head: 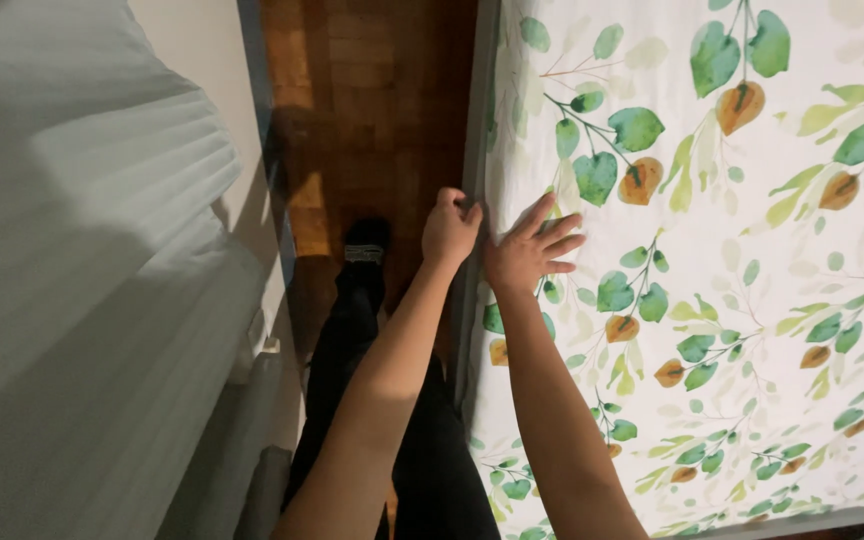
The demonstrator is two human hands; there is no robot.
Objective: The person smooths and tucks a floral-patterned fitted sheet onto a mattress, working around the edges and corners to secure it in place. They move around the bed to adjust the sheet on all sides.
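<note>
The left hand (449, 228) has its fingers curled tight, pinching the edge of the leaf-printed sheet (732, 300) where it folds over the side of the bed (474, 130). Just beside those fingers, the right hand (527, 250) lies flat on the sheet with its fingers spread, pressing the fabric down. Beyond the left fingers, away from the bed, lie the wooden floor (372, 100) and a pleated white curtain (82, 250).

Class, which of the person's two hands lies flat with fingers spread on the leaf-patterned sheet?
The right hand; it lies open on the sheet, while the left hand is closed at the edge.
</note>
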